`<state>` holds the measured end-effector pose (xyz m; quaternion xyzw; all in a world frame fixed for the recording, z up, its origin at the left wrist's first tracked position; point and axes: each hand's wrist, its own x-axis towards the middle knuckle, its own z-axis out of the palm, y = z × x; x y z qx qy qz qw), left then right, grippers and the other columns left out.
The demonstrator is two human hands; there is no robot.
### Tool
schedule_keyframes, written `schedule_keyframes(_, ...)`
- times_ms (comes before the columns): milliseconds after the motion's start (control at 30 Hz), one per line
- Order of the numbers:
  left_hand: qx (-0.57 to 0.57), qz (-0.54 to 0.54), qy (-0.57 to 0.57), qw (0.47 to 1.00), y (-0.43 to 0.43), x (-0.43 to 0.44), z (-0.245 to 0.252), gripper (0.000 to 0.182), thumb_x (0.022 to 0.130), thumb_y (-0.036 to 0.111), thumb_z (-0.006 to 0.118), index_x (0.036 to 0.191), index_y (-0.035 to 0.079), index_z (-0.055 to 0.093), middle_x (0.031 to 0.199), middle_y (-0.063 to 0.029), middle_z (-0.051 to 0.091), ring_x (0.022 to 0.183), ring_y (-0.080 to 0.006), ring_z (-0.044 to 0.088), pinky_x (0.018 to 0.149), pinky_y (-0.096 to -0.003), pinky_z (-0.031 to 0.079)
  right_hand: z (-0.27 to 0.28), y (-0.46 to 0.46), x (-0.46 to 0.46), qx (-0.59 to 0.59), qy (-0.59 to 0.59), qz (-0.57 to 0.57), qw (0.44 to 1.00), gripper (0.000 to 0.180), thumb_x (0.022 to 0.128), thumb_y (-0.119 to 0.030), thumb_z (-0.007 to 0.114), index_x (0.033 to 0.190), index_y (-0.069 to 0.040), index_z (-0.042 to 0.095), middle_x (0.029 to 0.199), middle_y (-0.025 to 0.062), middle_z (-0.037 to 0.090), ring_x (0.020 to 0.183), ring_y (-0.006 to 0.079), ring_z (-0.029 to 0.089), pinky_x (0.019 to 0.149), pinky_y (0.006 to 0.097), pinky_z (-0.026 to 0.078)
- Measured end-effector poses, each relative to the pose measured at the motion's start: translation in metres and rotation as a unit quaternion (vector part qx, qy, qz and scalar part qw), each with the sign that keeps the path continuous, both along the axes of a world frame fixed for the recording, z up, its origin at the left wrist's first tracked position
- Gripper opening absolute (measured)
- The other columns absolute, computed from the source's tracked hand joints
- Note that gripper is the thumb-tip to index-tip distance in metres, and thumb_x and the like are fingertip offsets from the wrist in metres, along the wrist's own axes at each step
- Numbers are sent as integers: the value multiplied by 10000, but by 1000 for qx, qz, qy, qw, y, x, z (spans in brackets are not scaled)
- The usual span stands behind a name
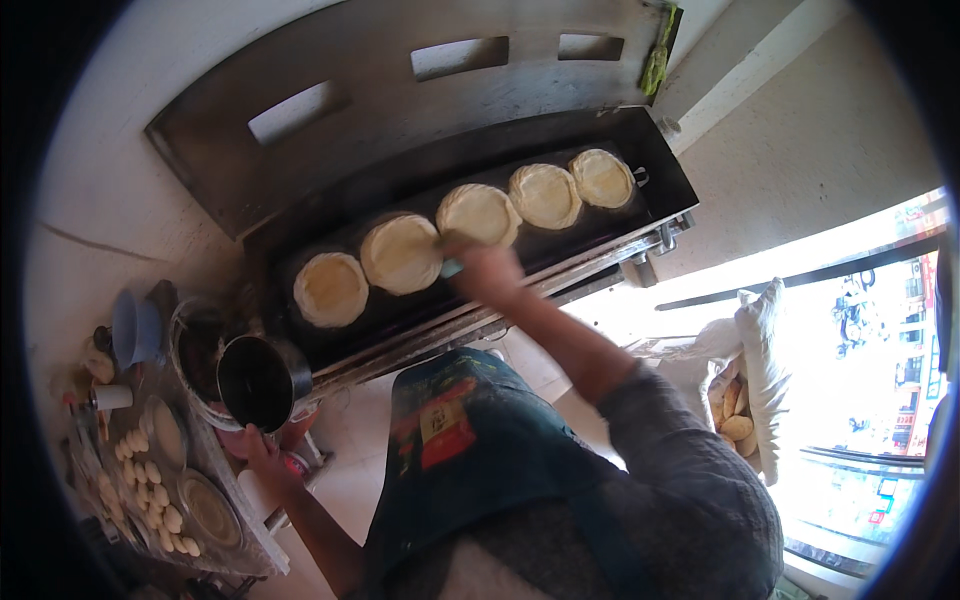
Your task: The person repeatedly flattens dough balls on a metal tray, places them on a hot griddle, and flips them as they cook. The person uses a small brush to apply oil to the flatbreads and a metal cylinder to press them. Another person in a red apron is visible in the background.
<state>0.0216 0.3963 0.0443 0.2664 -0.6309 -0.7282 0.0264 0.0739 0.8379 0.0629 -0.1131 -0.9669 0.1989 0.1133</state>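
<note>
Several round flatbreads of pale dough with raised, crimped rims lie in a row on a long black griddle (307, 337). My right hand (487, 276), blurred, is over the griddle between the second flatbread (403, 255) and the middle flatbread (476, 210). It grips a small tool with a teal part (451, 268); its working end is too blurred to name. At the lower left my left hand (268, 463) holds a round dark metal pan (256, 384) near its lower edge. The pan is beside the griddle's left end, its inside dark.
Left of me a table (244, 544) bears many small dough pieces (150, 487) and round trays (210, 510). A metal back panel (360, 97) rises behind the griddle. To the right, a white sack (761, 375) stands beside baked breads (737, 427). A blue basin (136, 330) is at left.
</note>
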Motion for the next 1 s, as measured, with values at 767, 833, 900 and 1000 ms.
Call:
schedule_keyframes(767,-91,-108,20,990,-91,16,-21,451,888,284,614,524,108,415,548,63,346,520,-44,291,496,-247,195,27,-139,-48,-141,31,233,962,244,790,-13,627,1017,-100,655,1060,107,664,1006,241,639,858,322,519)
schedule_keyframes(833,-99,-113,26,988,-89,11,-29,452,888,278,616,518,105,421,545,62,350,521,-44,298,495,-248,199,31,-164,-33,-184,66,301,933,240,814,-2,608,1039,-77,643,1107,129,642,1007,257,638,854,322,520)
schedule_keyframes(900,-94,-126,13,987,-85,6,-38,461,894,280,606,513,106,415,541,61,349,521,-45,298,493,-250,200,33,-198,-21,-265,117,375,880,252,838,2,588,1081,-54,618,1157,159,612,1039,302,615,882,329,504)
schedule_keyframes(1000,-85,-130,9,988,-78,-1,-53,467,906,292,589,516,108,412,538,59,345,527,-50,301,498,-252,209,32,-258,-32,-294,70,409,861,342,840,5,566,1175,-65,557,1226,179,560,1124,334,553,927,364,477)
